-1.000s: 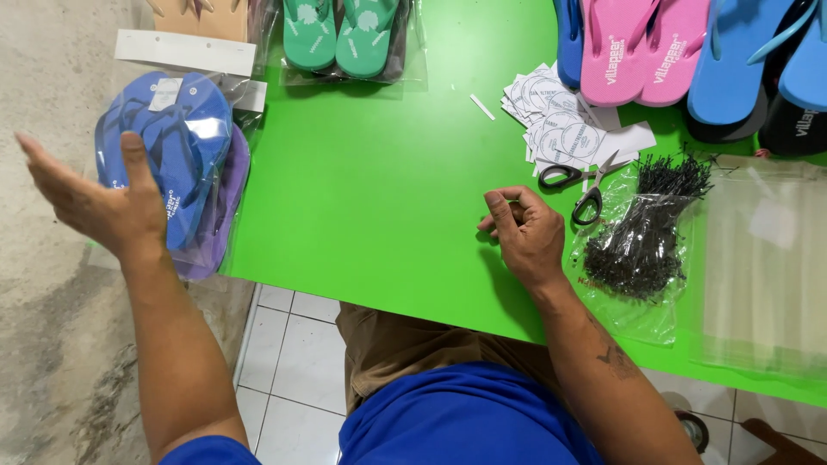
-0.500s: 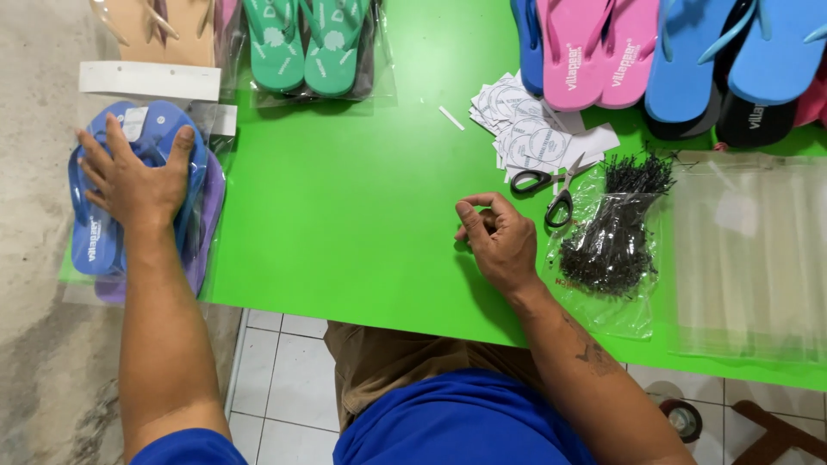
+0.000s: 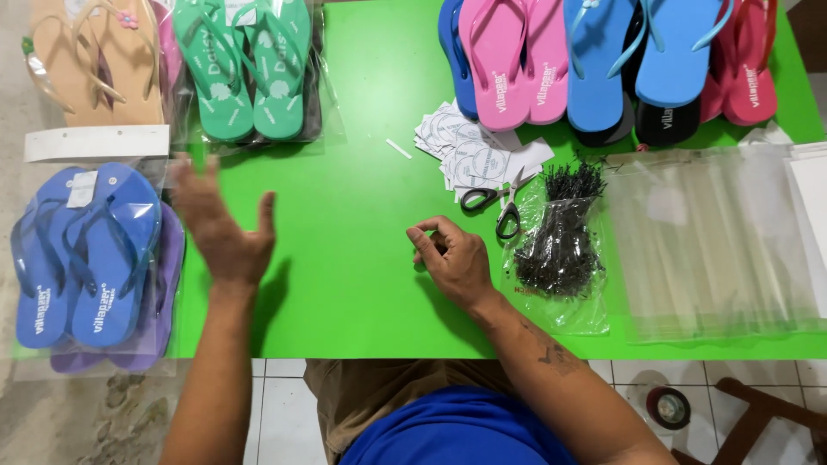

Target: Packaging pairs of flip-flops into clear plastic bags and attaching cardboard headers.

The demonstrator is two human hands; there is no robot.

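1. Left hand [image 3: 220,228] is open with fingers spread, blurry, holding nothing, over the green table [image 3: 345,258] near its left edge.
2. Just left of it sits the bagged pair of blue flip-flops [image 3: 90,254], hanging off the table's left edge.
3. Right hand [image 3: 452,258] rests mid-table with fingers curled in; can't tell if it's pinching anything.
4. Just right of it: bag of black ties [image 3: 558,245], with scissors [image 3: 495,202] just beyond.
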